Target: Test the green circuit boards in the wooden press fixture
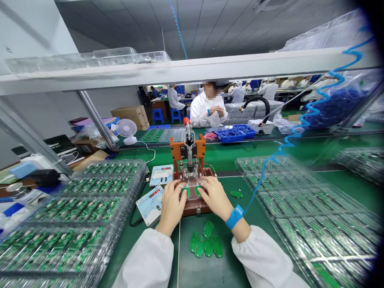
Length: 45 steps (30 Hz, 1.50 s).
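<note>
My left hand (173, 203) and my right hand (216, 197) are at the front of a brown and orange toggle press fixture (187, 150). My left thumb and fingers close about the edge of a small green circuit board (188, 192) in the fixture bed. Beside it, my right thumb and fingers are on another green circuit board (197, 191). A clear plate lies just above the boards, and my fingers partly cover both. Several loose green boards (208, 242) lie in front of the fixture; one more board (236, 194) is to the right. A blue wrist strap (235, 217) circles my right wrist.
Clear trays of green boards stand at the left (99, 188) and right (312, 200). Two small display boxes (151, 205) sit left of the fixture. A coiled blue cord (285, 150) runs to the strap. Across the bench are a fan (126, 129), blue bins (235, 133) and a co-worker (207, 108).
</note>
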Each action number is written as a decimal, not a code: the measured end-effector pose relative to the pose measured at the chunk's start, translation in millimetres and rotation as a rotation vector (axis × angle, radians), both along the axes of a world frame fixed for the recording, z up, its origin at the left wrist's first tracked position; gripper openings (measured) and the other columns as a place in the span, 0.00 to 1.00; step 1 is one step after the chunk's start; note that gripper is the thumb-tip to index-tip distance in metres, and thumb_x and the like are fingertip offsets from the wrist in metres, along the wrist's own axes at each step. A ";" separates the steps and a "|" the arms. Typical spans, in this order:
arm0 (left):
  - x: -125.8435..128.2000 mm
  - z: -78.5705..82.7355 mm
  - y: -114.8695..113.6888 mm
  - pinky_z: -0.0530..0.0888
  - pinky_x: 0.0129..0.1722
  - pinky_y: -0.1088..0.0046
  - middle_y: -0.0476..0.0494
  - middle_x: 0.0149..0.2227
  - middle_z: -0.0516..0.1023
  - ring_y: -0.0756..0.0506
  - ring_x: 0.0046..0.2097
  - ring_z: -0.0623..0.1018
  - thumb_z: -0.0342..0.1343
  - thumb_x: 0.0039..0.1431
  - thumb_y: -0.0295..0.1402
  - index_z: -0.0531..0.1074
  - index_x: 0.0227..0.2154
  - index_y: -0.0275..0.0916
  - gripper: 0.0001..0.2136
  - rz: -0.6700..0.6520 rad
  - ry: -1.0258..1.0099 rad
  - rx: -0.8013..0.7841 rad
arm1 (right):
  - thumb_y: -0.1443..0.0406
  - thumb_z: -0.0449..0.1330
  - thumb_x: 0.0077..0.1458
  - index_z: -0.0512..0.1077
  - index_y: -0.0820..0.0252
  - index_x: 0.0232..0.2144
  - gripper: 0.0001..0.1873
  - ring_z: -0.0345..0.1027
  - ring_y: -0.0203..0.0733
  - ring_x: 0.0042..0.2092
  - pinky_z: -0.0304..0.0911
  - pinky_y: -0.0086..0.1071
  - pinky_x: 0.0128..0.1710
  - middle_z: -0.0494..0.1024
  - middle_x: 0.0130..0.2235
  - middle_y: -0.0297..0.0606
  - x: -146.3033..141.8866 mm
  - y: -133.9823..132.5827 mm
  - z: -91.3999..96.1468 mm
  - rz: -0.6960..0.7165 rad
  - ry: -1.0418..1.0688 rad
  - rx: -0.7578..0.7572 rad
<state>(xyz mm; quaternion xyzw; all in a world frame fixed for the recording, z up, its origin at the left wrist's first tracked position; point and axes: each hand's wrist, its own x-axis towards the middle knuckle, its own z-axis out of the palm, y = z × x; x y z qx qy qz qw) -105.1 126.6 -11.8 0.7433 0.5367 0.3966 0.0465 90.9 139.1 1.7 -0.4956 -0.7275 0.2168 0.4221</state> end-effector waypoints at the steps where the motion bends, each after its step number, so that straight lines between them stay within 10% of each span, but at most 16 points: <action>1: 0.6 -1.3 -0.6 0.68 0.60 0.48 0.36 0.55 0.73 0.35 0.59 0.70 0.50 0.70 0.34 0.76 0.48 0.38 0.12 -0.006 -0.035 0.003 | 0.67 0.61 0.60 0.78 0.57 0.43 0.09 0.62 0.59 0.61 0.56 0.57 0.63 0.77 0.55 0.46 1.0 1.5 2.2 0.015 0.025 -0.017; 10: -7.2 -7.1 -47.0 0.76 0.44 0.66 0.46 0.39 0.79 0.43 0.40 0.80 0.63 0.63 0.45 0.71 0.46 0.42 0.16 0.095 -0.381 0.061 | 0.59 0.60 0.60 0.73 0.57 0.43 0.11 0.74 0.41 0.39 0.70 0.34 0.40 0.79 0.39 0.38 9.8 -51.8 6.9 0.055 0.429 -0.272; 18: 6.3 -1.0 -74.7 0.75 0.39 0.79 0.50 0.35 0.78 0.50 0.35 0.80 0.62 0.66 0.43 0.75 0.32 0.42 0.11 -0.227 -0.192 0.119 | 0.63 0.67 0.51 0.72 0.58 0.38 0.12 0.68 0.34 0.33 0.61 0.28 0.36 0.76 0.32 0.31 1.0 -101.0 -2.3 0.140 0.791 -0.558; 23: 6.7 9.3 -75.3 0.76 0.42 0.79 0.48 0.37 0.81 0.49 0.40 0.81 0.60 0.67 0.32 0.78 0.39 0.42 0.03 -0.507 -0.080 0.182 | 0.63 0.64 0.55 0.74 0.57 0.38 0.08 0.67 0.36 0.33 0.60 0.30 0.36 0.76 0.32 0.31 30.1 -129.6 9.0 0.026 0.623 -0.529; 31: 4.0 12.3 -81.4 0.79 0.41 0.69 0.44 0.39 0.83 0.43 0.44 0.80 0.56 0.66 0.26 0.78 0.44 0.43 0.08 -0.489 -0.065 0.183 | 0.50 0.54 0.64 0.70 0.53 0.47 0.18 0.73 0.48 0.40 0.68 0.38 0.35 0.78 0.41 0.41 196.4 -165.4 10.7 -0.626 0.005 -0.329; 35: 4.6 11.5 -85.2 0.79 0.40 0.70 0.46 0.36 0.82 0.44 0.42 0.80 0.55 0.66 0.24 0.77 0.44 0.43 0.10 -0.502 -0.087 0.173 | 0.47 0.54 0.63 0.72 0.51 0.46 0.19 0.69 0.45 0.28 0.64 0.36 0.24 0.75 0.32 0.37 228.4 -172.7 -3.9 -0.588 -0.123 -0.447; 45: 7.3 10.9 -82.7 0.78 0.41 0.73 0.48 0.34 0.81 0.46 0.42 0.79 0.55 0.65 0.22 0.75 0.44 0.42 0.10 -0.518 -0.098 0.158 | 0.47 0.58 0.60 0.75 0.50 0.53 0.24 0.76 0.49 0.36 0.74 0.40 0.34 0.80 0.38 0.42 230.8 -159.0 -6.9 -0.515 -0.149 -0.459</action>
